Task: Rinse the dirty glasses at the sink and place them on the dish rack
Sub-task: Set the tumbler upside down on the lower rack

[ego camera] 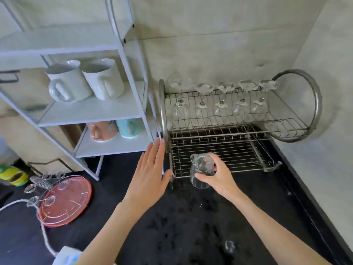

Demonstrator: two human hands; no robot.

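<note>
I have the glass (202, 170) gripped in my right hand (219, 178), thumb on its near side and fingers curled over the far side. It is turned mouth-down, long axis roughly upright and tipped a little, hanging over the front left corner of the dish rack (225, 150), just above the front edge of the lower wire tier. The bare tier lies beyond and to the right of my grip, so I judge the coming move to be a short push away from me, then down. My left hand (150, 173) is empty, fingers straight and spread, beside the rack's left end. Five stemmed glasses (221, 106) stand upside down along the upper tier.
</note>
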